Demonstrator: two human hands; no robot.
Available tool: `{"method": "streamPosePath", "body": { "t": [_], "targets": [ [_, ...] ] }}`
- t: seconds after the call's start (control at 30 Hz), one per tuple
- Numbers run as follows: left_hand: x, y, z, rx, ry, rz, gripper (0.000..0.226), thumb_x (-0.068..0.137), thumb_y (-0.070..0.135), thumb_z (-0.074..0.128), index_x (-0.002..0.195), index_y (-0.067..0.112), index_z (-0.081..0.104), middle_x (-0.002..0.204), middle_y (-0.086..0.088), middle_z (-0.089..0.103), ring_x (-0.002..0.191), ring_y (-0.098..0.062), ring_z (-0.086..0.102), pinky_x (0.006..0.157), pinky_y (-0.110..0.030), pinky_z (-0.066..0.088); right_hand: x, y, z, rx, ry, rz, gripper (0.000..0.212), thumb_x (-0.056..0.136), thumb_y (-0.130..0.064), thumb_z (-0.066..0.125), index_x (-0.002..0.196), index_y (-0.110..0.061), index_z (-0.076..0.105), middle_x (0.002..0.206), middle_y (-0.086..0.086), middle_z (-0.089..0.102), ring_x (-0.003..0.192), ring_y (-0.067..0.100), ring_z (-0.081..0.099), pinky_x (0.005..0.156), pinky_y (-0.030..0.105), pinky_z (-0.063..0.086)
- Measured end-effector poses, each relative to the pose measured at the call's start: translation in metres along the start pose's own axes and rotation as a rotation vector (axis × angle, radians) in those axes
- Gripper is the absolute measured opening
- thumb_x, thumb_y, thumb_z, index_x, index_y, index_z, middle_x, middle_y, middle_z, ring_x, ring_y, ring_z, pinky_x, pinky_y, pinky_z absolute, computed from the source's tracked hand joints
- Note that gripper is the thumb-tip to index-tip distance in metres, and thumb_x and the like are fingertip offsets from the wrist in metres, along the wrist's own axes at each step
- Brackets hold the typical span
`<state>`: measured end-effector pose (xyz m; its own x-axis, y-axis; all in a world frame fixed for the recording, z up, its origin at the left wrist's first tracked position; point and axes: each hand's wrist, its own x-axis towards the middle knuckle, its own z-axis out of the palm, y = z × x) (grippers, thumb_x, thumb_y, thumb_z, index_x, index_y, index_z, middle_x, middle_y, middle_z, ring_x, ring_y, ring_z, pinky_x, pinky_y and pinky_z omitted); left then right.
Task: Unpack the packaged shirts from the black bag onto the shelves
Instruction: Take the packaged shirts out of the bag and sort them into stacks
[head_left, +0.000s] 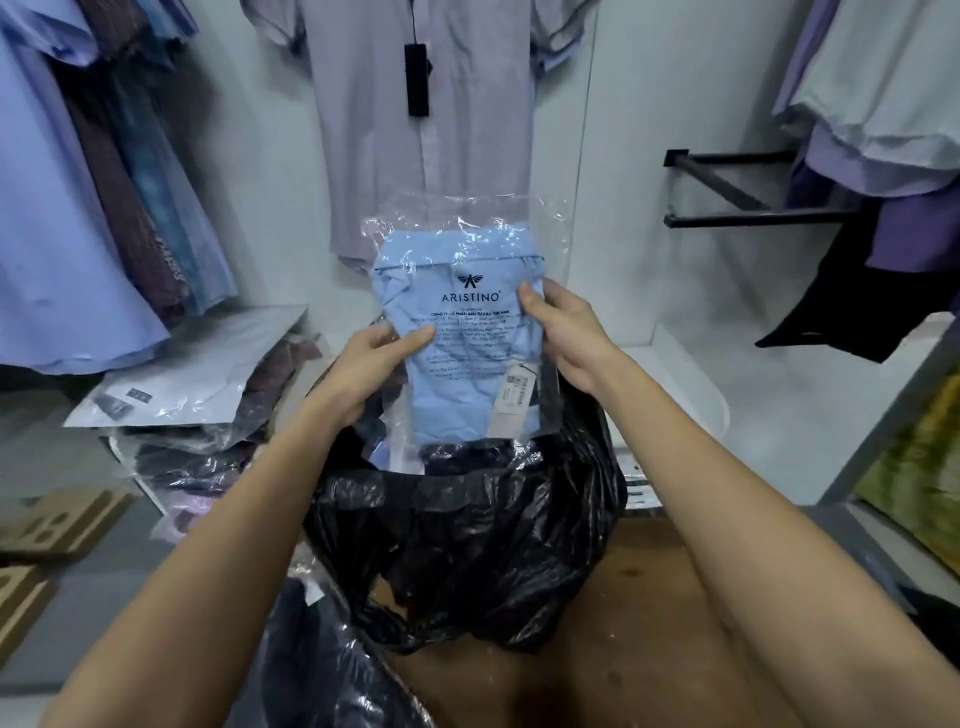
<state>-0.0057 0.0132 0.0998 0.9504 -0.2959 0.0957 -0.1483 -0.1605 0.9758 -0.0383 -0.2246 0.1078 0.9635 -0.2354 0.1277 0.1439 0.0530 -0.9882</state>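
A light blue shirt in a clear plastic package (462, 332) printed with a logo stands upright, half out of the open black bag (467, 540). My left hand (371, 364) grips the package's left edge, thumb on its front. My right hand (563, 332) holds its right edge. More dark packaged shirts show inside the bag's mouth, mostly hidden. The bag rests on a brown wooden surface (639, 597).
A stack of packaged shirts (192, 400) lies on the low white shelf at the left. The white shelf (691, 384) to the right of the bag is bare. Shirts hang at left, centre and right. A black wall bracket (737, 192) juts out on the right. Another plastic-wrapped dark bundle (322, 665) sits near my left forearm.
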Motion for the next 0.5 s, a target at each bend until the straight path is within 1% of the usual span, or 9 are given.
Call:
{"method": "streamPosePath", "body": {
  "t": [0.07,0.1,0.13,0.17,0.23,0.3,0.37,0.43,0.5],
  "targets": [
    [0.002,-0.002,0.004,-0.104,0.174,0.064,0.022,0.088,0.035,0.079,0.067,0.036,0.071,0.062,0.005,0.068,0.057,-0.023,0.060,0.056,-0.030,0.048,0.001,0.004,0.005,-0.205,0.161,-0.031,0.056,0.095,-0.033,0.072,0.144,-0.017,0.050,0.134,0.005,0.062,0.117,0.018,0.062,0.097,0.032,0.053],
    [0.001,-0.001,0.006,-0.166,0.207,0.099,0.009,0.088,0.036,0.080,0.083,0.031,0.075,0.078,-0.003,0.076,0.072,-0.030,0.071,0.070,-0.039,0.059,0.000,0.007,0.009,-0.346,0.255,-0.041,0.061,0.093,-0.039,0.073,0.145,-0.020,0.047,0.136,0.005,0.057,0.119,0.019,0.058,0.101,0.035,0.051],
    [0.007,-0.007,0.007,-0.207,0.224,0.119,0.018,0.088,0.039,0.079,0.096,0.024,0.075,0.093,-0.010,0.079,0.089,-0.034,0.075,0.085,-0.049,0.061,-0.004,0.009,0.013,-0.429,0.324,-0.030,0.065,0.092,-0.045,0.071,0.146,-0.021,0.045,0.137,0.005,0.054,0.120,0.021,0.057,0.104,0.038,0.049],
    [0.006,-0.006,0.011,-0.180,0.246,0.124,0.032,0.087,0.046,0.078,0.103,0.019,0.073,0.100,-0.014,0.078,0.097,-0.034,0.075,0.091,-0.056,0.059,-0.008,0.011,0.019,-0.445,0.337,-0.013,0.067,0.093,-0.051,0.068,0.147,-0.021,0.043,0.136,0.006,0.054,0.118,0.021,0.058,0.104,0.039,0.049],
    [0.000,-0.002,0.023,-0.048,0.249,0.169,0.040,0.089,0.056,0.073,0.103,0.018,0.070,0.097,-0.010,0.077,0.091,-0.020,0.074,0.088,-0.053,0.060,-0.022,0.003,0.033,-0.315,0.154,0.024,0.066,0.094,-0.060,0.062,0.146,-0.023,0.047,0.126,0.001,0.062,0.106,0.014,0.064,0.093,0.037,0.055],
    [-0.007,0.007,0.039,0.081,0.148,0.256,0.020,0.098,0.042,0.066,0.108,0.025,0.069,0.100,0.005,0.075,0.088,-0.003,0.070,0.086,-0.042,0.060,-0.029,-0.002,0.051,-0.174,-0.111,0.078,0.054,0.092,-0.063,0.063,0.135,-0.031,0.057,0.119,-0.009,0.069,0.101,0.007,0.068,0.083,0.029,0.056],
    [-0.013,0.009,0.049,0.173,-0.051,0.244,0.033,0.098,0.029,0.062,0.130,0.025,0.065,0.129,0.008,0.068,0.106,-0.004,0.066,0.098,-0.035,0.056,-0.024,0.003,0.062,-0.082,-0.091,0.052,0.038,0.090,-0.042,0.076,0.124,-0.029,0.064,0.113,-0.010,0.074,0.102,0.008,0.071,0.086,0.030,0.059],
    [-0.014,0.008,0.044,0.133,-0.175,0.179,0.032,0.097,0.025,0.061,0.125,0.037,0.069,0.141,0.010,0.059,0.115,-0.003,0.061,0.101,-0.026,0.047,-0.018,0.003,0.061,-0.009,0.026,0.036,0.034,0.094,-0.020,0.073,0.127,-0.018,0.065,0.112,0.000,0.076,0.105,0.020,0.073,0.091,0.043,0.061],
    [-0.011,0.008,0.032,-0.050,-0.028,0.135,0.032,0.094,0.024,0.056,0.114,0.043,0.073,0.127,0.006,0.069,0.104,-0.007,0.063,0.090,-0.031,0.044,-0.016,0.003,0.050,0.078,0.017,0.068,0.031,0.100,-0.016,0.065,0.131,-0.013,0.063,0.114,0.005,0.076,0.106,0.026,0.073,0.084,0.041,0.061]
  ]
}}
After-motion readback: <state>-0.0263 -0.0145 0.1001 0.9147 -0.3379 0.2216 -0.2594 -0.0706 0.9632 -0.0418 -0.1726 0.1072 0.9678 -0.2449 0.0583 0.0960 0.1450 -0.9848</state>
